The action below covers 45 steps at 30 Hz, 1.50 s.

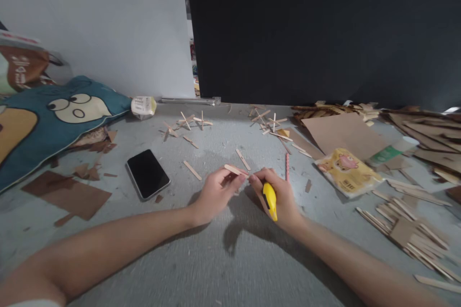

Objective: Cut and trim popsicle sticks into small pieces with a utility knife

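My left hand (215, 193) rests on the grey surface with its fingers closed on a thin wooden stick (235, 170) that points right. Opposite it, my right hand (279, 196) is wrapped round a yellow utility knife (270, 200), whose front end meets the stick between the two hands. Loose wooden sticks (192, 170) lie just beyond my fingers, and a red pencil (287, 167) lies beside my right hand.
A black phone (148, 173) lies face up at left near brown cardboard scraps (68, 195) and a blue cartoon pillow (46, 120). A yellow tissue pack (348, 171), cardboard sheets (345, 134) and piles of sticks (410, 230) fill the right. A dark panel stands behind.
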Each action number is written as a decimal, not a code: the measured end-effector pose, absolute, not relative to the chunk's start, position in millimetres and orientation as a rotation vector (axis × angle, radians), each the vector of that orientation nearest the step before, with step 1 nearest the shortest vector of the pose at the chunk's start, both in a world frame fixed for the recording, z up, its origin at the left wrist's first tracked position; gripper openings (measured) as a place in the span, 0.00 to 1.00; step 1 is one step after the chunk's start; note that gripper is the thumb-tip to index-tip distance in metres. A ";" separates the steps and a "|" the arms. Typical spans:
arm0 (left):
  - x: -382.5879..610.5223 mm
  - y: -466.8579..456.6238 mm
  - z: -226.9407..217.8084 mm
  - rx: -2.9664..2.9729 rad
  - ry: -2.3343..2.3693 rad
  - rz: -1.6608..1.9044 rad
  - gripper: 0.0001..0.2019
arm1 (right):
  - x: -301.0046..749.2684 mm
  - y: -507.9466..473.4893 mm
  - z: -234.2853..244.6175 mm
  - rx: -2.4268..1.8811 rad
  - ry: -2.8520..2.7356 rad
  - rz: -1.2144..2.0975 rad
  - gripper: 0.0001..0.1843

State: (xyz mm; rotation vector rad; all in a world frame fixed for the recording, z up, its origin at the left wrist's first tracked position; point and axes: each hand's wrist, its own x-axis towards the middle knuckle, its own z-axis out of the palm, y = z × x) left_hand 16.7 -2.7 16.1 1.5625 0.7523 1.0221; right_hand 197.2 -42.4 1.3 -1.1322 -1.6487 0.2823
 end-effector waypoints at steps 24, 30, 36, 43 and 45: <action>16.3 -4.7 17.0 1.469 0.706 1.006 0.22 | 199.3 -44.8 7.3 -1.179 -1.572 0.411 0.20; 17.8 -5.6 12.0 1.520 0.661 0.942 0.21 | 197.4 -43.0 3.0 -1.108 -1.664 0.361 0.17; 20.3 -4.1 10.5 1.435 0.735 0.958 0.23 | 200.3 -47.5 1.3 -1.115 -1.619 0.168 0.07; 21.5 -2.4 8.1 1.411 0.822 0.892 0.25 | 217.0 -65.5 4.6 -1.063 -1.694 0.136 0.23; 21.8 -3.2 8.6 1.393 0.844 0.890 0.25 | 215.4 -67.0 5.7 -1.055 -1.723 0.140 0.19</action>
